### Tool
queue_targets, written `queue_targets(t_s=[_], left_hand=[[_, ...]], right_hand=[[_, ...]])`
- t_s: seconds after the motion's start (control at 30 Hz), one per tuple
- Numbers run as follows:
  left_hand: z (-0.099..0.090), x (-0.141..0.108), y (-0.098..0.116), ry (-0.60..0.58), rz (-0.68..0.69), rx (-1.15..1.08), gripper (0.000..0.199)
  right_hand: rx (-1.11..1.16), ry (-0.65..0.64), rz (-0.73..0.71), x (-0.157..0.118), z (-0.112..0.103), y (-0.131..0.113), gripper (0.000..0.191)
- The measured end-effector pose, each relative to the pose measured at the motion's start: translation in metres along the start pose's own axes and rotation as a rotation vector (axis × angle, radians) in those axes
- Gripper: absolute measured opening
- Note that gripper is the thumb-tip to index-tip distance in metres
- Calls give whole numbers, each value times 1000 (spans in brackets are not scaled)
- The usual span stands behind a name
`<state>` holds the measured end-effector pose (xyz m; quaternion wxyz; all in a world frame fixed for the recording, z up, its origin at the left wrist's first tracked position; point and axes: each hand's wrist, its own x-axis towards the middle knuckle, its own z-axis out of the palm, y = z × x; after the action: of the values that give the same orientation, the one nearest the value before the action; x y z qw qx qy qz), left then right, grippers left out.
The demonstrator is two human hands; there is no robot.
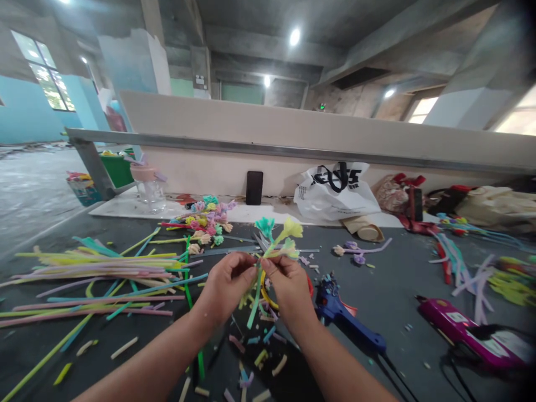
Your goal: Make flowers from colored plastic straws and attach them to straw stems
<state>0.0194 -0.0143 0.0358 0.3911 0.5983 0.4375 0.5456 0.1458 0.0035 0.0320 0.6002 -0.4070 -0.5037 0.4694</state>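
Note:
Between my two hands, over the middle of the dark table, is a pipe-cleaner flower stem (253, 304) with one teal and two yellowish-green blooms (292, 228) at its top. The fingertips of my left hand (232, 282) pinch together at the stem's left side. My right hand (288, 285) closes its thumb and fingers on the stem just below the blooms. Behind the hands lie scissors (260, 243), their blades partly showing. A yellow ring-shaped handle (264, 290) is partly hidden by my right hand.
Loose pipe cleaners (104, 268) spread across the left, with finished flowers (209, 218) behind them. To the right lie a blue glue gun (352, 324) and a magenta corded tool (464, 329). A phone (254, 188), clear cup (149, 190) and white bag (335, 192) stand at the back.

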Motion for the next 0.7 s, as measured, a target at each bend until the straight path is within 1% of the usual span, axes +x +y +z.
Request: queue_targets(t_s=[0.03, 0.1, 0.2, 0.3, 0.37, 0.47, 0.57, 0.7], left_hand=[[0, -2, 3, 13, 62, 108, 14], [1, -6, 9, -5, 150, 299, 13], [2, -10, 13, -36, 204, 487, 10], [2, -11, 12, -58, 245, 612, 6], [1, -11, 9, -52, 266, 656, 11], [-1, -10, 5, -26, 300, 646, 16], [-2, -9, 3, -28, 333, 652, 16], [-2, -9, 7, -50, 337, 750, 16]], right_hand=[[-44, 15, -11, 0, -1, 0, 14], [-89, 37, -18, 1, -2, 0, 15], [-72, 40, -12, 2, -2, 2, 16], [-69, 17, -10, 2, -1, 4, 16], [-68, -9, -1, 2, 0, 4, 15], [-54, -20, 30, 1, 3, 3, 16], [-68, 6, 68, 1, 3, 2, 19], [-150, -1, 71, 2, 3, 0, 20]])
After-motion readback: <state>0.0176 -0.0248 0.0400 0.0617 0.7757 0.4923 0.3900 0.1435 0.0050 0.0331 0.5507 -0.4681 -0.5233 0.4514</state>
